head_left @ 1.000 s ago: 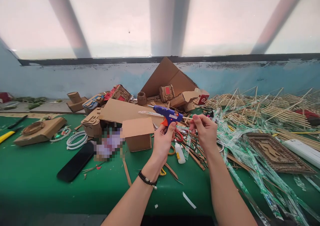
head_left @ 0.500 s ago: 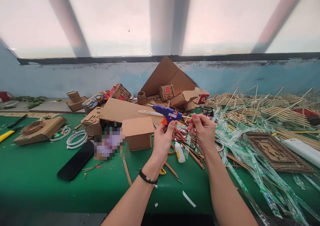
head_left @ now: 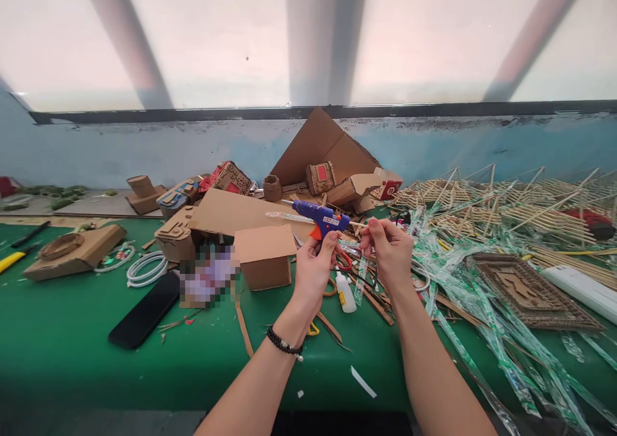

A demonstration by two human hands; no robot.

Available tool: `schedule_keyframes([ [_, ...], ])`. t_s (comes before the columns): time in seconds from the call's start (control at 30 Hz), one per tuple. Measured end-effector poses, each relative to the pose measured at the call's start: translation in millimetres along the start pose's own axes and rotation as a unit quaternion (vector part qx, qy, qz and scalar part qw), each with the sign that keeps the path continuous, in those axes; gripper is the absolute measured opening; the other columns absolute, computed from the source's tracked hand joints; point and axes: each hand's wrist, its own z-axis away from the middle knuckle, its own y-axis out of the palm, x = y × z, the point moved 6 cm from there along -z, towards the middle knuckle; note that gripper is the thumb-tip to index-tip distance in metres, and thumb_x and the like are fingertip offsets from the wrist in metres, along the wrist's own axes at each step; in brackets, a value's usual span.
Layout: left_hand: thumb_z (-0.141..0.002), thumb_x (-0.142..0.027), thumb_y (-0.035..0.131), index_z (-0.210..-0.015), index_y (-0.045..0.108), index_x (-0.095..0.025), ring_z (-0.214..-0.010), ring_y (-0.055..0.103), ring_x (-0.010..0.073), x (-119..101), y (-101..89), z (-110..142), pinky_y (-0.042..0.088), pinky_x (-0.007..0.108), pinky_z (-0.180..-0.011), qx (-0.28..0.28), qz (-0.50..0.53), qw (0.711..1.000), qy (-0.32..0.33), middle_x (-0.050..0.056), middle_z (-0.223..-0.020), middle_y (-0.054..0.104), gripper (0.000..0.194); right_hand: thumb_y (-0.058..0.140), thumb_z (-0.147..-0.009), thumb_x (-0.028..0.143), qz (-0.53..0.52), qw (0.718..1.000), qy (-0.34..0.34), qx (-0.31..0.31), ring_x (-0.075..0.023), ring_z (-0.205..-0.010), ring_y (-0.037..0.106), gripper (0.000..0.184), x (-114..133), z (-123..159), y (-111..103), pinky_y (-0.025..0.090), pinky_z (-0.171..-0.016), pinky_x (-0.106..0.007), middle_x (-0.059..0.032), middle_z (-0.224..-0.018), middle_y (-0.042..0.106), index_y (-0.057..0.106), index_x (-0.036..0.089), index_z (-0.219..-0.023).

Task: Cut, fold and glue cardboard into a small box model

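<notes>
My left hand [head_left: 313, 270] grips the handle of a blue glue gun [head_left: 322, 216] with an orange trigger, its nozzle pointing left above the green table [head_left: 87, 346]. My right hand [head_left: 390, 249] is pinched on a thin glue stick [head_left: 355, 224] that runs into the back of the gun. Both hands are raised over a heap of cardboard strips, with red-handled scissors [head_left: 343, 260] and a small white glue bottle [head_left: 346, 292] just below them.
A small cardboard box [head_left: 264, 256] stands left of my hands, with cardboard models [head_left: 231, 179] and a large folded sheet [head_left: 328, 143] behind. A black phone [head_left: 143, 310] and white cable [head_left: 144, 269] lie left. Bamboo sticks [head_left: 506, 208], plastic wrappers and a woven panel [head_left: 530, 291] cover the right.
My right hand has shifted slightly left, toward the back of the glue gun, with the stick. The left hand and the gun have barely moved.
</notes>
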Motion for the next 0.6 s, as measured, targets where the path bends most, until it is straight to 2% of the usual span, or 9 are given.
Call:
schedule_keyframes([
  [0.37,-0.076,-0.071,0.087,-0.086,0.073,-0.015,-0.061,0.046,0.01,-2.5,1.2,-0.1,0.035,0.025,-0.056,-0.008,-0.003,1.0,0.016,0.001,-0.071,0.061,0.059,0.075,-0.094,0.065,-0.007,1.0,0.011,-0.002,-0.0126,-0.04,0.054,0.046,-0.6,2.4,4.5,0.043,-0.04,-0.026,0.0017,-0.056,0.066,0.072,0.023,-0.077],
  [0.6,-0.077,-0.072,0.085,-0.088,0.072,-0.015,-0.06,0.046,0.0103,-0.6,1.1,-0.3,0.035,0.026,-0.055,-0.005,-0.006,1.0,0.011,0.0,-0.071,0.062,0.059,0.076,-0.093,0.066,-0.015,1.0,0.02,-0.008,-0.0125,-0.04,0.054,0.046,-0.1,3.8,5.2,0.043,-0.04,-0.026,0.0015,-0.056,0.066,0.072,0.022,-0.078],
])
